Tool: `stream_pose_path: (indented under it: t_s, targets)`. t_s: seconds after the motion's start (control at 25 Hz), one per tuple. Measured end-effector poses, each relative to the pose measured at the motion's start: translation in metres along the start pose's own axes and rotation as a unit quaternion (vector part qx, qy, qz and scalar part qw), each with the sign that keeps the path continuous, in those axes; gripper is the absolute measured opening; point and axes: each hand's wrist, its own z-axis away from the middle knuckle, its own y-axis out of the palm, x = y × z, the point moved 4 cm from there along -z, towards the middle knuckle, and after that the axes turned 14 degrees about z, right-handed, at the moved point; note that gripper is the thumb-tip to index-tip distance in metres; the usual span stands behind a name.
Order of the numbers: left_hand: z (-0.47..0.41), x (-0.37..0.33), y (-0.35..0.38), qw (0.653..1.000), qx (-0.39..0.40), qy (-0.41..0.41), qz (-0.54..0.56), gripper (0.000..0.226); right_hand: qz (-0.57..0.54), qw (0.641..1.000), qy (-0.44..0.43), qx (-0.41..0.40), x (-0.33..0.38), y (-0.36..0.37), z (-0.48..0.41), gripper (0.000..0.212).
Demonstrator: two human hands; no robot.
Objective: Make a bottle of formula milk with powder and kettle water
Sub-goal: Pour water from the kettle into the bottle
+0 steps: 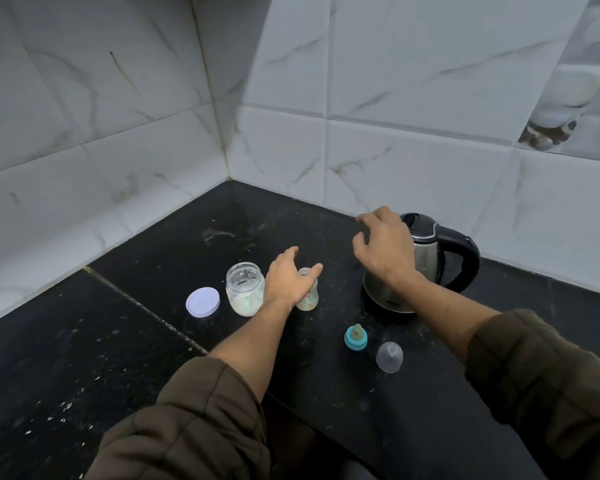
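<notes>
A small clear baby bottle (309, 299) stands open-topped on the black counter (84, 358). My left hand (286, 278) hovers right against it, fingers spread, thumb over its rim; I cannot tell whether it touches. Left of it stands an open glass jar (245, 289) with white powder at the bottom, and its white lid (202, 302) lies flat beside it. A steel kettle (426, 258) with a black handle stands to the right. My right hand (383, 251) hovers open in front of the kettle, holding nothing.
The bottle's blue ring with teat (355, 337) and a clear dome cap (389, 356) lie on the counter in front of the kettle. White tiled walls meet in a corner behind. A wet patch (222, 233) shines near the corner. The counter's front edge runs below my arms.
</notes>
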Motion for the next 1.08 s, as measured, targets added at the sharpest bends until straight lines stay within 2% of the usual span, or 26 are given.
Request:
stream_pose_path:
  t_s: [0.16, 0.32, 0.4, 0.56, 0.64, 0.8, 0.96, 1.08]
  targets:
    - [0.003, -0.003, 0.01, 1.0, -0.011, -0.019, 0.003, 0.084, 0.022, 0.996, 0.055, -0.063, -0.03, -0.02, -0.003, 0.038]
    - [0.007, -0.019, 0.016, 0.999, -0.035, 0.011, -0.004, 0.079, 0.014, 0.98, 0.185, -0.074, -0.074, -0.033, -0.002, 0.044]
    - [0.006, -0.03, 0.022, 0.999, -0.033, 0.027, -0.001, 0.075, 0.005, 0.965, 0.258, -0.043, -0.099, -0.032, -0.002, 0.047]
    - [0.003, -0.049, 0.042, 0.999, -0.009, 0.039, -0.004, 0.072, -0.006, 0.926, 0.358, 0.117, -0.137, -0.02, 0.009, 0.062]
    - [0.002, -0.054, 0.052, 0.999, -0.002, 0.04, -0.012, 0.073, -0.043, 0.921, 0.36, 0.144, -0.146, -0.019, 0.011, 0.065]
    - [0.004, -0.052, 0.06, 0.999, -0.003, 0.034, -0.037, 0.075, -0.117, 0.924, 0.337, 0.137, -0.156, -0.021, 0.013, 0.056]
    - [0.002, -0.045, 0.054, 0.998, -0.021, 0.023, -0.05, 0.078, -0.171, 0.92, 0.326, 0.137, -0.164, -0.019, 0.016, 0.064]
    - [0.0, -0.038, 0.044, 0.998, -0.041, 0.015, -0.054, 0.083, -0.192, 0.914, 0.345, 0.095, -0.163, -0.015, 0.021, 0.061]
